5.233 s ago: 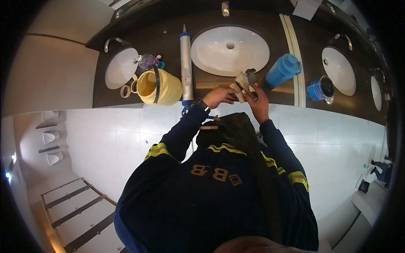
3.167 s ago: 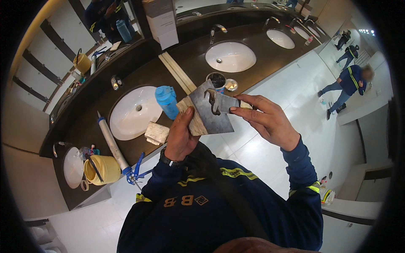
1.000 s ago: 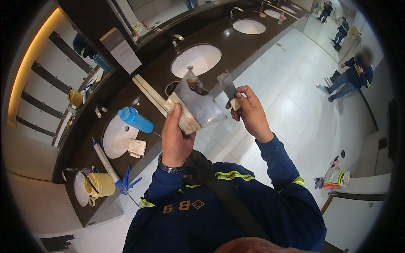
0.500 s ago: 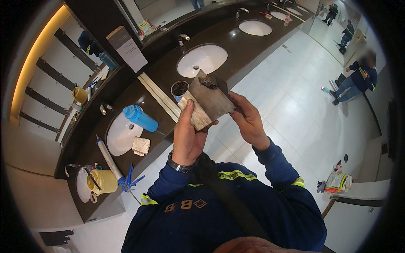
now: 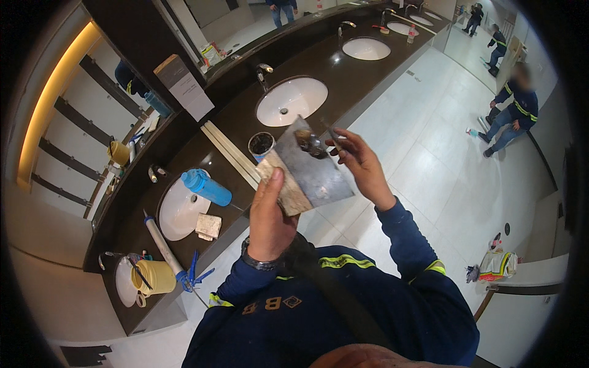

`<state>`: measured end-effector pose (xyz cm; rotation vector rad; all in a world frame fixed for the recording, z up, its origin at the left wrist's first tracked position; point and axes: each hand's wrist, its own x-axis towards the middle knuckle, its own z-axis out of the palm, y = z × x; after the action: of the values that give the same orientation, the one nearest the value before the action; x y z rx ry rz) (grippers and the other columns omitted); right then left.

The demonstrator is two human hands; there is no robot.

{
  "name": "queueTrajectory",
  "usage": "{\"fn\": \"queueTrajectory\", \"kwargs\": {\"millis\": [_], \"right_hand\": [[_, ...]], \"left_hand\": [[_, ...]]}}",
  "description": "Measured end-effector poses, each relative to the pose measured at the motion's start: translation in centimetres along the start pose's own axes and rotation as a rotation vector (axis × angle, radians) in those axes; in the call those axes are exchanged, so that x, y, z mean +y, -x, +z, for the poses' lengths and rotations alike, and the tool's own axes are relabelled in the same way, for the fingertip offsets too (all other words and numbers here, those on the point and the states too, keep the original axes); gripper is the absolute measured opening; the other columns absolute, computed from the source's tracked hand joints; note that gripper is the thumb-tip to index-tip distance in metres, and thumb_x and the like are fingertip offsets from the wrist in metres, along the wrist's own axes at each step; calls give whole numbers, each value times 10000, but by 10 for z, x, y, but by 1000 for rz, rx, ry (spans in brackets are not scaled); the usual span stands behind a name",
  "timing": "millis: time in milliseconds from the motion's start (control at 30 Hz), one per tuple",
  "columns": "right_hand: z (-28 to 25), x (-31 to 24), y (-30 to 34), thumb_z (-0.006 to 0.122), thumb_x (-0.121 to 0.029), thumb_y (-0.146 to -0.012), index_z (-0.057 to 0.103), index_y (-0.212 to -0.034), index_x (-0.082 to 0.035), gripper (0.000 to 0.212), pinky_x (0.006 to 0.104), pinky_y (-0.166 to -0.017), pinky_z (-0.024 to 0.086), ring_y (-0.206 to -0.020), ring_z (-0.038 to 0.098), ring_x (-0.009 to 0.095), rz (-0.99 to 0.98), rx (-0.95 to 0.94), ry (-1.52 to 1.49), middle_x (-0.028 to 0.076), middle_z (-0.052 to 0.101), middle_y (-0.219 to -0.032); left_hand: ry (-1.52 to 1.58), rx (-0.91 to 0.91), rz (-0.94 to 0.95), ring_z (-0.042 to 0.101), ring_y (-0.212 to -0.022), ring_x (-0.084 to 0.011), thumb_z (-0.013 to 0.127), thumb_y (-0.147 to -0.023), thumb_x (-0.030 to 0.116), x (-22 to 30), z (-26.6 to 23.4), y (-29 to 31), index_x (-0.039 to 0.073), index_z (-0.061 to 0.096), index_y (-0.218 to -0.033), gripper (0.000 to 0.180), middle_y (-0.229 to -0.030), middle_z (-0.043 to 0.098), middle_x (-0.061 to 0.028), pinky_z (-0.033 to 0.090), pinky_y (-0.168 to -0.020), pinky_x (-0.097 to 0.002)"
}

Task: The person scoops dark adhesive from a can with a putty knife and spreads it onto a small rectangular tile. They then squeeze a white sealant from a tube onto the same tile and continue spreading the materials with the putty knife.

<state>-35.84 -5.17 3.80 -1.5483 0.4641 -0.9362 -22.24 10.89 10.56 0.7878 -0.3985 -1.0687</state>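
Yellow plastic mug (image 5: 153, 277) and blue bottle (image 5: 207, 187) rest on the dark surface (image 5: 242, 119). The left hand (image 5: 270, 214) has its grip clamped on a flat grey metal trowel plate (image 5: 313, 172); the right hand (image 5: 362, 162) pinches a thin blade (image 5: 334, 136) at its dark putty lump (image 5: 310, 144). Keeping the plate level should help scraping.

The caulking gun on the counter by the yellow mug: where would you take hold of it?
Take the caulking gun at its blue trigger handle, coming from the floor side. The handle juts past the dark counter's front edge, so fingers can wrap it. The long pale tube lies flat between a sink and the yellow mug.
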Motion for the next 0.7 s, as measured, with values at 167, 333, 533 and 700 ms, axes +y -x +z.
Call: {"fn": "queueTrajectory", "kwargs": {"millis": [167, 333, 533, 700], "right_hand": [[11, -22, 4, 546, 22, -959, 338, -1455, -65, 544, 362, -1029, 458, -1235, 535, 226, -179, -72, -315, 143, 560, -1353], [12, -18, 6, 569, 25, -935, 416, -1420, -44, 514, 352, -1053, 427, -1232, 540, 198, -254, -186, -282, 128, 563, -1343], [2, 4, -3, 575, 14, -939, 457, -1395, -11, 471, 354, -1031, 456, -1195, 579, 224, -160, -189, -55, 137, 594, -1308], [-14, 7, -8, 527, -34, -986, 364, -1428, -22, 471, 374, -989, 494, -1169, 599, 238, -87, 11, -191, 169, 581, -1315]], "left_hand": [[110, -154, -168, 667, -1045, -208, 474, -1044, 344, -4, -6, -10, 90, 490, -1354, 401, -1229, 640, -74, 562, -842, -379], [168, -219, -225, 681, -1010, -207, 459, -1052, 330, -13, 4, -16, 79, 499, -1322, 371, -1185, 654, -85, 578, -786, -408], [31, -106, -231, 687, -1010, -207, 469, -1048, 297, -5, 25, 3, 56, 513, -1299, 351, -1164, 660, -98, 579, -848, -373], [42, 81, 45, 676, -1051, -202, 551, -1013, 327, 10, 14, -7, 67, 546, -1288, 379, -1182, 670, -73, 560, -897, -359]]}}
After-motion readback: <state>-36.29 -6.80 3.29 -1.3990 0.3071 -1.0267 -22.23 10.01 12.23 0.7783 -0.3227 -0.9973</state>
